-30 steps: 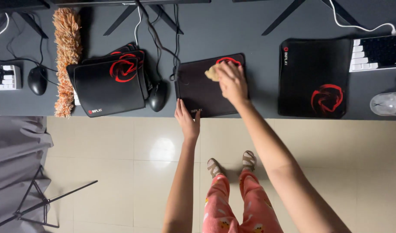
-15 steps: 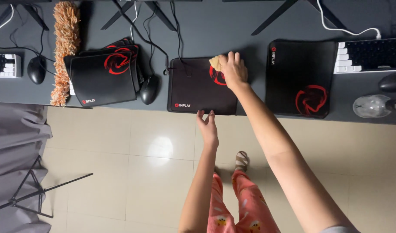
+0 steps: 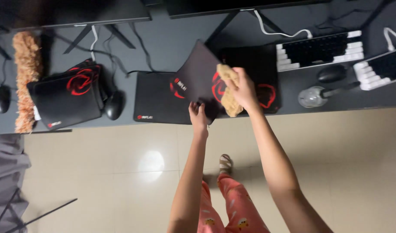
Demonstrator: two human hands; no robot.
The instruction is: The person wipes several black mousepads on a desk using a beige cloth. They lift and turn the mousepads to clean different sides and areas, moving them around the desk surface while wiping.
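My left hand grips the near corner of a black mouse pad with a red emblem and holds it tilted up off the grey desk. My right hand holds a tan fuzzy cloth against that lifted pad. Under and left of it a second black mouse pad lies flat. Another black pad with a red emblem lies flat behind my right hand.
A stack of black mouse pads sits at the left beside a black mouse and a tan fuzzy duster. Keyboards, a black mouse and a clear mouse lie at the right. Beige tiled floor lies below.
The view shifted right along the desk. My left hand rose from below the desk edge and took hold of a mouse pad, which now stands tilted. My right hand moved its cloth onto that pad.
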